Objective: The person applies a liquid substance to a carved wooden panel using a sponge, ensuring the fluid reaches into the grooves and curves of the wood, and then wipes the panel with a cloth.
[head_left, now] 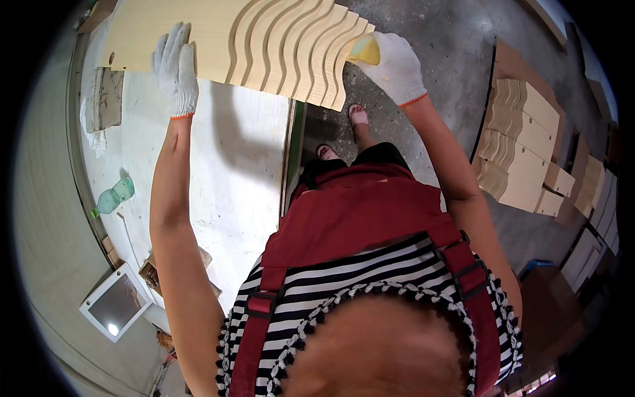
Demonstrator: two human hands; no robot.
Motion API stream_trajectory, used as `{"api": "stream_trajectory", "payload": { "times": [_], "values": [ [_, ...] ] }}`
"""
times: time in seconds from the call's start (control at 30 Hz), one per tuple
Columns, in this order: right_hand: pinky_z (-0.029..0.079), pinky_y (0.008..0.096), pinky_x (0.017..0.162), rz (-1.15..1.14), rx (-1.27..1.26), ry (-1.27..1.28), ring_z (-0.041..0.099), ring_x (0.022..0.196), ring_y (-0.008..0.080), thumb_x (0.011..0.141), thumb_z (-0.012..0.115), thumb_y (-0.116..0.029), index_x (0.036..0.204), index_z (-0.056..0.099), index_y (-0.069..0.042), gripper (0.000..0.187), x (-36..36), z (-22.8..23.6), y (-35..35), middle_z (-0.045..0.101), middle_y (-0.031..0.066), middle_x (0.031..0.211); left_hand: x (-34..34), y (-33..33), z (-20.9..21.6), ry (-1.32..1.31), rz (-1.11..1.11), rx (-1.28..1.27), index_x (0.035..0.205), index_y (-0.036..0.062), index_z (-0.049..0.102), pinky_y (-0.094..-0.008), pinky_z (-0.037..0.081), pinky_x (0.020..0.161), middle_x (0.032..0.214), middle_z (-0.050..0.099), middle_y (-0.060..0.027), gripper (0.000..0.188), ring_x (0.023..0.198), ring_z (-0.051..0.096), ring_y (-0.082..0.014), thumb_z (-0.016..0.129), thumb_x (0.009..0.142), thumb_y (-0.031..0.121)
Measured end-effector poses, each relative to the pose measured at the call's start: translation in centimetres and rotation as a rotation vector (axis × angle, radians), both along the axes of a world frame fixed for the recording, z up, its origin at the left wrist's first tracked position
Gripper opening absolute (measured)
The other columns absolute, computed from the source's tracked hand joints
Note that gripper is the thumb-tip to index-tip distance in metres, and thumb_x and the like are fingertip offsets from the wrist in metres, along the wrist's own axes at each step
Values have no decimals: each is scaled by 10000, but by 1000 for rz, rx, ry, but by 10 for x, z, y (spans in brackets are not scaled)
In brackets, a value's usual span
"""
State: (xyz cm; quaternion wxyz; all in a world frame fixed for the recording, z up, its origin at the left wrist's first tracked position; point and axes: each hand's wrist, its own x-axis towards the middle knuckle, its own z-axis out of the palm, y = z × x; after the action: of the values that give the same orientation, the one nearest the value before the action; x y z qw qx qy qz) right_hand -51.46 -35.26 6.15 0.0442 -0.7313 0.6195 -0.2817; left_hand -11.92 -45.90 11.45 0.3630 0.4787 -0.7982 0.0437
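Note:
A pale yellow board with a row of wavy, stepped ridges at its right part lies over the white worktop, its ridged end jutting past the worktop's right edge. My left hand, in a white knitted glove with an orange cuff, rests flat on the smooth left part, fingers stretched out. At the ridged right end, my right hand, gloved the same way, is closed round a yellow pad. The pad touches or nearly touches the board's edge; its exact kind I cannot make out.
The white worktop carries a green plastic bottle on its side and a worn block. A white-framed panel stands at lower left. More ridged boards lie on cardboard on the grey floor at right.

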Motion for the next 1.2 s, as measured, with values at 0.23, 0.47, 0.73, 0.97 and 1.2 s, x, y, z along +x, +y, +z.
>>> {"api": "stream_trajectory", "payload": {
  "times": [0.23,0.47,0.73,0.97,1.2],
  "values": [
    [532,436,833,-75,-63,18,641,956,334,739,817,-402,1056,664,-103,461,-38,0,-26,667,105,969,-1,2,5,-37,9,4,1301,86,672,-440,319,1120,1361,637,-94,393,1295,497,-356,478,1019,280],
    [539,402,807,-131,43,-21,677,918,336,781,768,-301,1075,694,-64,385,-90,3,-65,698,159,985,-7,2,8,-56,4,15,1304,62,663,-444,328,1110,1361,632,-113,410,1281,501,-366,462,1021,280],
    [547,395,795,-104,220,-437,697,890,321,753,771,-398,1062,703,-37,480,-57,24,-33,708,161,971,-4,0,6,-41,-6,14,1302,78,667,-451,331,1111,1369,628,-99,399,1297,494,-366,464,1017,270],
    [541,406,827,0,163,-110,683,928,353,770,762,-386,1105,687,-35,491,-37,33,-51,702,181,1005,-2,6,10,-36,-5,13,1302,83,665,-451,335,1108,1364,630,-101,393,1286,502,-360,475,1022,282],
    [544,442,806,-25,185,-41,671,930,375,751,764,-465,1015,701,-64,484,-20,30,-40,698,180,971,-4,1,6,-34,-28,-24,1303,106,669,-443,356,1091,1349,639,-93,383,1260,518,-350,495,1022,300]
  ]
}}
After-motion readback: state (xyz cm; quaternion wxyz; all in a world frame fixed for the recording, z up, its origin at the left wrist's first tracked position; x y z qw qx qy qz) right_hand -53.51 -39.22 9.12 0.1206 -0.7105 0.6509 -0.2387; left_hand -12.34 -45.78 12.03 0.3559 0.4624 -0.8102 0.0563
